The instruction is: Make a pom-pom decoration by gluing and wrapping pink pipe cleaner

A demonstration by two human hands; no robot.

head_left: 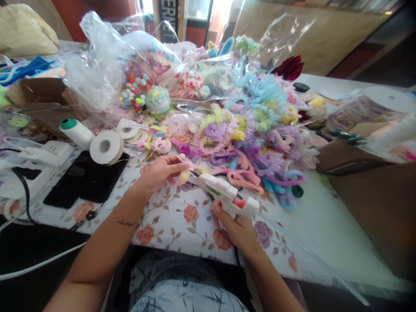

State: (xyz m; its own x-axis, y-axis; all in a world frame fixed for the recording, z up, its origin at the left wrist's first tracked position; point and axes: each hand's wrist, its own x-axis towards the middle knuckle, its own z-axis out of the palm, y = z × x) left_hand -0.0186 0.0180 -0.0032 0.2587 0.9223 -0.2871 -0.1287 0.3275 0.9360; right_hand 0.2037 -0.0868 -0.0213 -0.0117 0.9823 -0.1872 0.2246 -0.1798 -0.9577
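My right hand (pixel 234 225) is wrapped round the handle of a white hot glue gun (pixel 224 190), whose nozzle points up and left. From the gun's rear a long clear glue stick (pixel 312 251) sticks out to the lower right. In my left hand (pixel 164 170) a small pink and yellow fabric piece (pixel 182 177) is pinched between thumb and fingers. The nozzle tip is close to this piece; whether it touches I cannot tell. Just beyond my left hand lies a doll-face ornament (pixel 161 144) with purple pom-poms (pixel 194 152).
A heap of pastel ruffles (pixel 224 125) and plastic bags (pixel 97 65) covers the back of the flowered tablecloth (pixel 191 229). At left are dark phones (pixel 81 177), a ribbon roll (pixel 106 147), a thread cone (pixel 76 133) and a power strip (pixel 19 184). A cardboard box (pixel 373 208) stands right.
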